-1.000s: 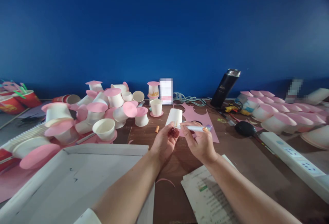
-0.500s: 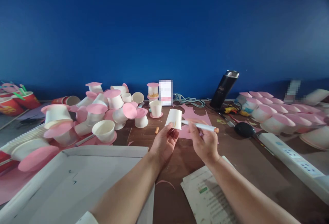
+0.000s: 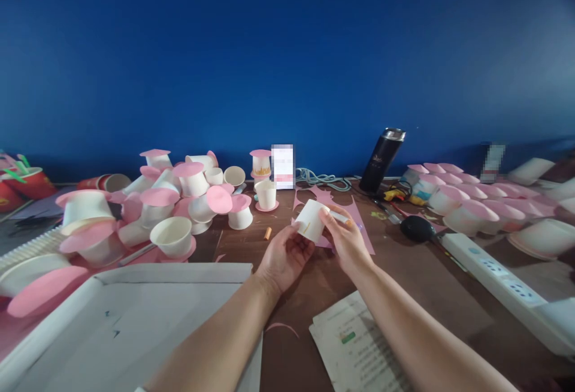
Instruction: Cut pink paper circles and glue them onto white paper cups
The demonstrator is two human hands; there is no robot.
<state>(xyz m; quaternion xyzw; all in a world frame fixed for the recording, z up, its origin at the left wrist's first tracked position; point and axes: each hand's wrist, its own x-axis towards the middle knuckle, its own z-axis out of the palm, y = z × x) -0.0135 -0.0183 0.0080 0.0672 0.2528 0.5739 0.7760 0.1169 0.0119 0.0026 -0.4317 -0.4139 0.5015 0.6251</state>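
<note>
A white paper cup (image 3: 309,220) lies tilted between my two hands, with short yellow-orange strokes near its lower edge. My left hand (image 3: 286,258) has its fingers closed around the cup's left and lower side. In my right hand (image 3: 347,240) is a white marker (image 3: 336,216) with an orange end, mostly hidden by the fingers. The right thumb and fingers also touch the cup's right side. An orange marker cap (image 3: 268,234) rests on the table left of the cup. Behind my hands lies pink paper (image 3: 363,219) with round cut-outs.
Several white cups with pink discs (image 3: 158,197) crowd the left, near a shallow white box (image 3: 171,273). At right stand a leaning black flask (image 3: 381,160), a black mouse (image 3: 417,228), a power strip (image 3: 494,278) and more pink-topped cups (image 3: 471,215). Printed sheets (image 3: 354,338) lie under my right forearm.
The cup has turned and tilted in my left hand. My right hand has come in from the right to touch the cup, with the marker shifted back among its fingers. The view has moved slightly.
</note>
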